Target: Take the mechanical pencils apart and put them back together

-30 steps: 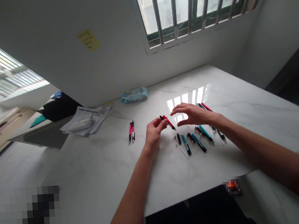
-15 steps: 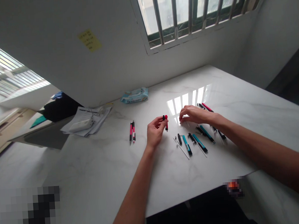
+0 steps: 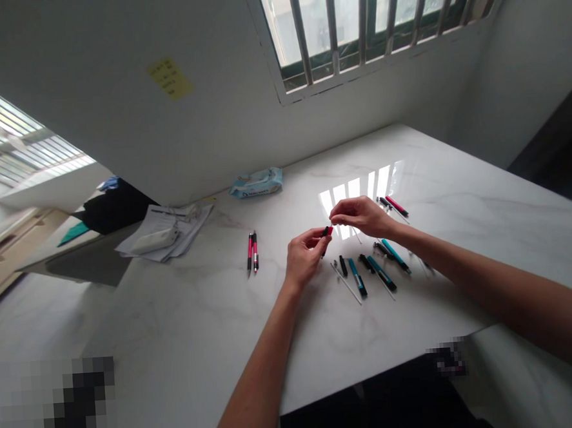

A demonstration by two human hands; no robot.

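My left hand (image 3: 302, 258) is closed around a red pen barrel (image 3: 330, 229) and a black pen part (image 3: 324, 232), held tilted above the table. My right hand (image 3: 361, 214) is pinched at the upper end of the red barrel; whatever its fingertips hold is too small to make out. Below my hands lie teal pen barrels (image 3: 358, 277), short black grips (image 3: 343, 265), and thin white refills (image 3: 346, 284). Behind my right wrist rests a pink-red barrel (image 3: 396, 206) beside dark pen parts. Two red-and-black pens (image 3: 255, 251) lie side by side left of my left hand.
A blue wipes packet (image 3: 256, 183) lies near the wall on the marble-look table (image 3: 216, 334). Papers (image 3: 165, 231) with a white object on top are at the left. The table's front edge runs close to my lap, and a barred window (image 3: 362, 28) is above.
My right hand has moved left to meet the red barrel. My left hand has shifted slightly right and tilted the parts it holds. The pens on the table have stayed put.
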